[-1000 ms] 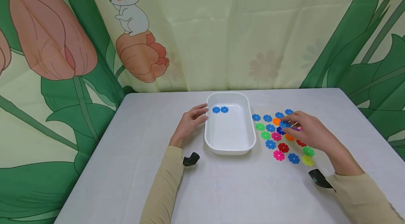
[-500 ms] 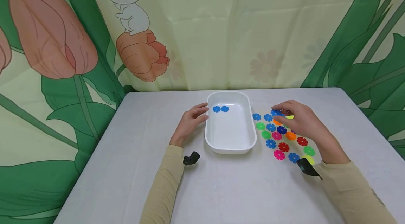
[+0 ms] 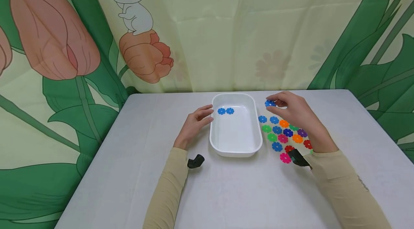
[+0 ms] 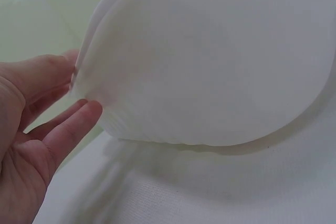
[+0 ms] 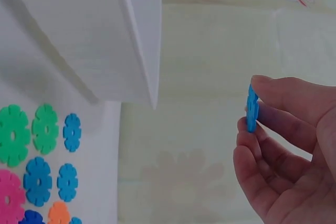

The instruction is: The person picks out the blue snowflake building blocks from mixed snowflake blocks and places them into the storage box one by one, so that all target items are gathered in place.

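Observation:
My right hand (image 3: 295, 112) pinches a blue snowflake disc (image 3: 270, 103) between thumb and fingertips, raised just right of the white tray's far end. In the right wrist view the blue disc is edge-on. With relaxed fingers, my left hand (image 3: 194, 124) rests its fingertips against the left side of the white tray (image 3: 236, 155). The left wrist view has the left hand's fingers (image 4: 73, 127) right at the tray wall (image 4: 199, 87). Inside the tray, near its far left corner, two blue discs (image 3: 225, 111) lie side by side.
Right of the tray, loose snowflake discs (image 3: 277, 130) in blue, green, pink, orange, red and purple lie on the white table (image 3: 207, 193); my right hand and sleeve (image 3: 339, 178) hide some. Behind the table hangs a printed curtain (image 3: 226, 42).
My right hand has moved from the scattered discs toward the tray's far right corner, with a blue disc held in its fingertips. The left hand and tray stay in place.

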{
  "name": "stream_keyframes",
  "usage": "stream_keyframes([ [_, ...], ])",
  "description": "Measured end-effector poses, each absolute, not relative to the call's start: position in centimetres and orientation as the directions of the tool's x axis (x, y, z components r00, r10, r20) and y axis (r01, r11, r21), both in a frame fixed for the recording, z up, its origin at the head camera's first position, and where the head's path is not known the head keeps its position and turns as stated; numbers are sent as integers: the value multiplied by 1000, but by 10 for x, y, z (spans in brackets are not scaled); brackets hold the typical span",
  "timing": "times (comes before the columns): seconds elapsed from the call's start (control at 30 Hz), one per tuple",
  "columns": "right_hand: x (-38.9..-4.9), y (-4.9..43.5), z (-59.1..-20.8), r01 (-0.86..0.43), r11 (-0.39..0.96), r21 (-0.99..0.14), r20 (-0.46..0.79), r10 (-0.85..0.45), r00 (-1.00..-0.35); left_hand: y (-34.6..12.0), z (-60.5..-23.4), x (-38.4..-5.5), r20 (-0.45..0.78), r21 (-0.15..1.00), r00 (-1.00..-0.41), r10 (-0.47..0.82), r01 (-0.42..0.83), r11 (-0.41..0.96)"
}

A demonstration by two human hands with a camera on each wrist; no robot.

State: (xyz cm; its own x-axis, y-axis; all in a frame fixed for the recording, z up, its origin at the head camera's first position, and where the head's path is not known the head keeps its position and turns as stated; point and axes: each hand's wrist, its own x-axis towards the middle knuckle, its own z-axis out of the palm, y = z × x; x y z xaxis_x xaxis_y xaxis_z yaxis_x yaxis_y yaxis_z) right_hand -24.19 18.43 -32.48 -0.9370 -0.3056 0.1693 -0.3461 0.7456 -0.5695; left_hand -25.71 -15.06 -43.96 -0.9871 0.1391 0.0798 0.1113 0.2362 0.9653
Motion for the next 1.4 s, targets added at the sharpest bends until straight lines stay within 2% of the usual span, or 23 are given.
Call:
stream_keyframes([
  [0.9,-290,113,-331,-347,666,-660,163,-324,-932,-150,-438,-257,76,958,-988,132,109,266],
  [1.4,-316,91,-350,-268,685,-678,40,-329,-944,-150,-439,-258,75,957,-989,131,108,268],
])
